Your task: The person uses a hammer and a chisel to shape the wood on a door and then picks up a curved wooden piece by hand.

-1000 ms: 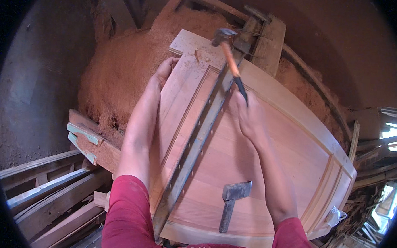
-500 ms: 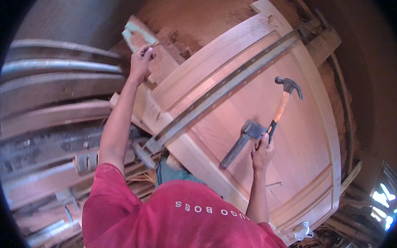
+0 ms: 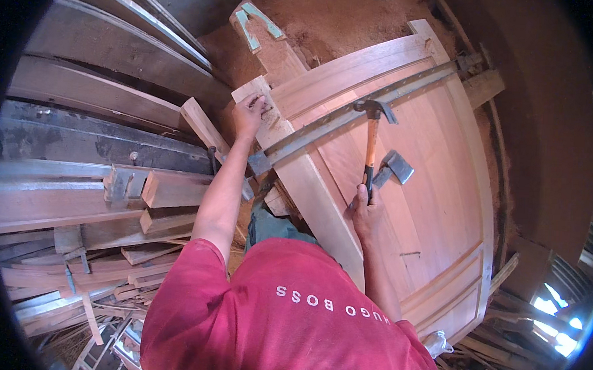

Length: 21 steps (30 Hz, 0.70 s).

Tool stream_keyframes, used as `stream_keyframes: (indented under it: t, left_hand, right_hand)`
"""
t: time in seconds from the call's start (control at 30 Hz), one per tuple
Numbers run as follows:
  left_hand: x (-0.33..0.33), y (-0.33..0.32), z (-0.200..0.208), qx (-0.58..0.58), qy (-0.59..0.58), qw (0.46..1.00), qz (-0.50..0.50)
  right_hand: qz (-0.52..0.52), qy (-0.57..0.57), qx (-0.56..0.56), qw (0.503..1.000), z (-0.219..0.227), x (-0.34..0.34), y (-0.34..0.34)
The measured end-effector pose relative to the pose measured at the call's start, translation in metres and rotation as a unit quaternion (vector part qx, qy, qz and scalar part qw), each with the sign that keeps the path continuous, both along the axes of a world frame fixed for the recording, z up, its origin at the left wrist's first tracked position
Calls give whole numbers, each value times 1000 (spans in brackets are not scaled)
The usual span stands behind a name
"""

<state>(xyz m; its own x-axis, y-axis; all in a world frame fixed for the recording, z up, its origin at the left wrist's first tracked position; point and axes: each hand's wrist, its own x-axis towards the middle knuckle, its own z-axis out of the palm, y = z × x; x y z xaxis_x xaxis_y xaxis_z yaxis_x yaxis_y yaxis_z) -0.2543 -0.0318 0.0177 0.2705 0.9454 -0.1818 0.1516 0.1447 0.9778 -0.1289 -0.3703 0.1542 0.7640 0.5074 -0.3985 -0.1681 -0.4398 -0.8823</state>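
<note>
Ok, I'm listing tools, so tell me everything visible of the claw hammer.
The claw hammer has a dark, metal-looking head, its striking face to the picture's left and its curved claw to the right. Its shaft is orange, ending in a black grip. The right hand holds it by that grip, near upright in the picture, head uppermost. In view, the head overlaps the metal bar; whether they touch is unclear.

Right hand [image 3: 367, 213] grips claw hammer [image 3: 371, 145]; left hand [image 3: 248, 119] at corner of panel [image 3: 439, 184]

uneven light, glare [image 3: 564, 342] lower right
</note>
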Motion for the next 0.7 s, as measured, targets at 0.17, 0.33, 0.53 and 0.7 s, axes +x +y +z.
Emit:
stream_keyframes:
  t: [0.17, 0.33, 0.53, 0.7]
  left_hand:
    - [-7, -10, -1, 115, 117, 986, -40]
    - [-14, -13, -4, 243, 221, 938, -112]
    - [-22, -17, 4, 267, 197, 943, -21]
    - [-70, -46, 51, 300, 360, 879, -89]
  right_hand:
    - [90, -27, -123, 988, 7, -24, 0]
    - [169, -99, -156, 968, 4, -42, 6]
    - [253, -141, -62, 955, 25, -44, 67]
    - [200, -278, 160, 926, 34, -46, 107]
